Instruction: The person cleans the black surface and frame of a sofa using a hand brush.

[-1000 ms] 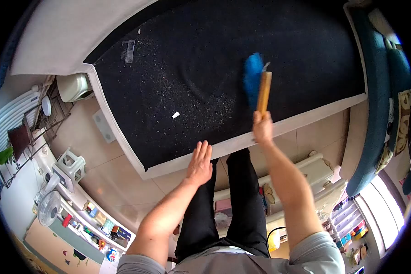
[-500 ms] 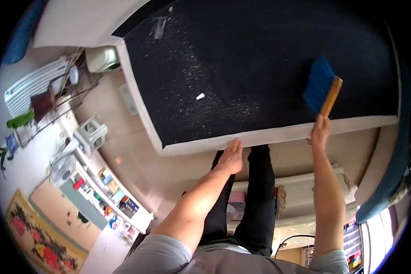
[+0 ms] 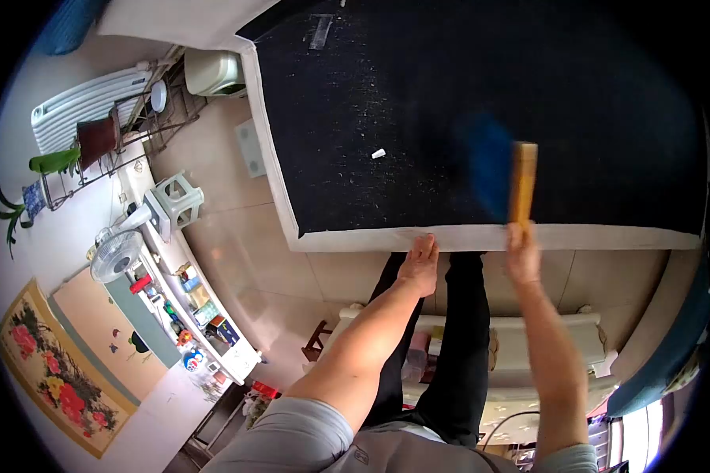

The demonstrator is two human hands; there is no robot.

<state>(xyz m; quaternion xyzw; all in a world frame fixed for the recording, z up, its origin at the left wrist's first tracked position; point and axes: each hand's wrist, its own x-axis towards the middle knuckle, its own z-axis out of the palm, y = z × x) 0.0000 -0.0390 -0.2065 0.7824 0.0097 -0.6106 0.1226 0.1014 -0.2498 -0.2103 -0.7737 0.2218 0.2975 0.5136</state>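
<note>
My right hand (image 3: 522, 256) is closed round the lower end of a brush (image 3: 523, 185) with a wooden handle and blurred blue bristles, held over the black fabric surface (image 3: 607, 158). Resting on the pale border (image 3: 465, 237) at the near edge is my left hand (image 3: 420, 266), its fingers stretched out and holding nothing. Pale crumbs lie scattered over the left part of the black fabric. Among them are a small white piece (image 3: 379, 154) and a clear strip (image 3: 320, 31) near the top.
A white stool (image 3: 178, 197), a fan (image 3: 117, 256) and a cluttered shelf stand at the left, with a plant rack above them. Behind my legs is a pale bench (image 3: 544, 343). A blue padded edge (image 3: 663, 370) curves along the right.
The view has shifted to the right. The brush first went right, then came back left over the fabric. My left hand stays at the near border.
</note>
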